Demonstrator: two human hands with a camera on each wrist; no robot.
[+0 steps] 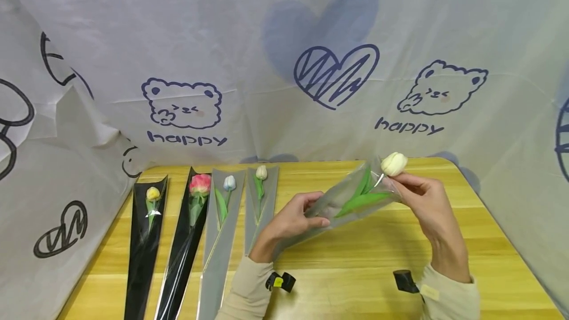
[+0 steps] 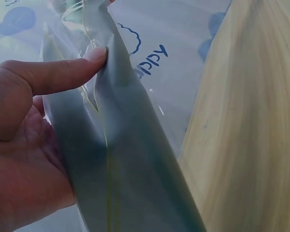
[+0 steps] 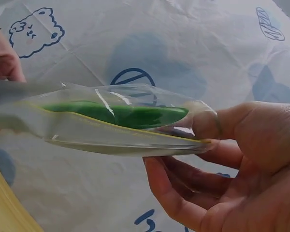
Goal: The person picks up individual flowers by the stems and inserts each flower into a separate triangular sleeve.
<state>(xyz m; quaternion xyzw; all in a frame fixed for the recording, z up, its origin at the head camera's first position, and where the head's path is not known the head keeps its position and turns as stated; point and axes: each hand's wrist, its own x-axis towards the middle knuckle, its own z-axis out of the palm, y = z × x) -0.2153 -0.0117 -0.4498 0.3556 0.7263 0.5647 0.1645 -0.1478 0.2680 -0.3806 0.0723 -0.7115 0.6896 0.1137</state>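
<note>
A white tulip (image 1: 394, 164) with green leaves stands partly inside a grey-and-clear flower sleeve (image 1: 326, 211), its bloom poking out of the top end. My left hand (image 1: 293, 219) grips the sleeve lower down, thumb across the front; the left wrist view shows that thumb (image 2: 94, 54) pressing the film beside a gold line. At the sleeve's mouth, just under the bloom, my right hand (image 1: 422, 199) pinches the film's edge. A leaf (image 3: 130, 115) shows through the clear front in the right wrist view, where the bloom is hidden. The sleeve is tilted, held above the table.
On the left of the wooden table (image 1: 378, 260) lie several wrapped flowers: a yellow one (image 1: 152, 193) and a pink one (image 1: 200, 184) in black sleeves, a pale blue tulip (image 1: 229, 182) and a white tulip (image 1: 261, 173) in grey sleeves. A printed cloth (image 1: 262, 112) hangs behind.
</note>
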